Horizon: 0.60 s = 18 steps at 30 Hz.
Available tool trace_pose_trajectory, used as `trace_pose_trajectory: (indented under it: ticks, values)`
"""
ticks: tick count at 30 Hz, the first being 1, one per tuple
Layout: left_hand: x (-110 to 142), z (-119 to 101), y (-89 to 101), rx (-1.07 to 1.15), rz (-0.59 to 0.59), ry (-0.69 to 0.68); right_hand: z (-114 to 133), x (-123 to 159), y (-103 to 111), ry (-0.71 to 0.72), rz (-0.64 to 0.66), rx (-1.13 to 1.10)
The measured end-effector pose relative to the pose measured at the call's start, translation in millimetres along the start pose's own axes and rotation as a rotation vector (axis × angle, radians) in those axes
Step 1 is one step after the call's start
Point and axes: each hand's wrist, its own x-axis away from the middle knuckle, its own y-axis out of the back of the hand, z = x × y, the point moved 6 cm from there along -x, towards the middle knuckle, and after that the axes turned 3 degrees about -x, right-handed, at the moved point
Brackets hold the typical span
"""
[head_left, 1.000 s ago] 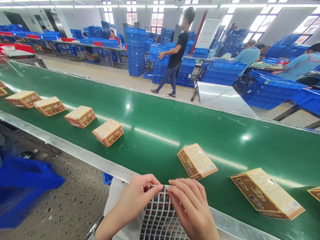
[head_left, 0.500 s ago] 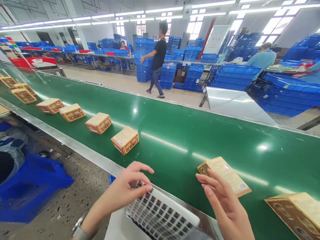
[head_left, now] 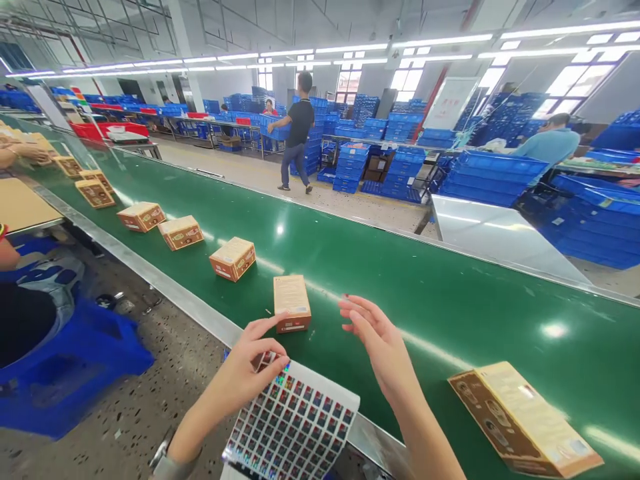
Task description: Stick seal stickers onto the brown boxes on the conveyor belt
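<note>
My left hand point(head_left: 247, 363) pinches the top edge of a sheet of small shiny stickers point(head_left: 293, 427), held low in front of the belt's steel rim. My right hand point(head_left: 383, 347) hovers over the green conveyor belt point(head_left: 400, 280) with its fingers stretched out and nothing visible in it. Its fingertips are a short way right of a tan carton point(head_left: 291, 303) lying flat on the belt, without touching it. A larger brown and tan carton point(head_left: 523, 419) lies on the belt at the lower right.
Several more cartons point(head_left: 233, 259) trail left along the belt toward another person's hand point(head_left: 25, 155). A blue stool point(head_left: 70, 360) stands on the speckled floor at left. Beyond the belt are stacked blue crates point(head_left: 490, 177), a steel table point(head_left: 500, 230) and a walking person point(head_left: 296, 132).
My right hand left the sticker sheet and rose over the belt, fingers spread. My view swung left, so the cartons shifted right in the picture. My left hand kept the sheet.
</note>
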Motion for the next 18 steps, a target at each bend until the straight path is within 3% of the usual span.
trace_pose_trajectory:
  ticks: [8,18]
  values:
    - [-3,-10,-21.2,0.075,0.086,-0.031,-25,-44,-29,-0.098,-0.072,-0.099]
    - [4,-29,-38.3,0.06,0.289,-0.118,-33,-25,-25,-0.235,-0.142,-0.194]
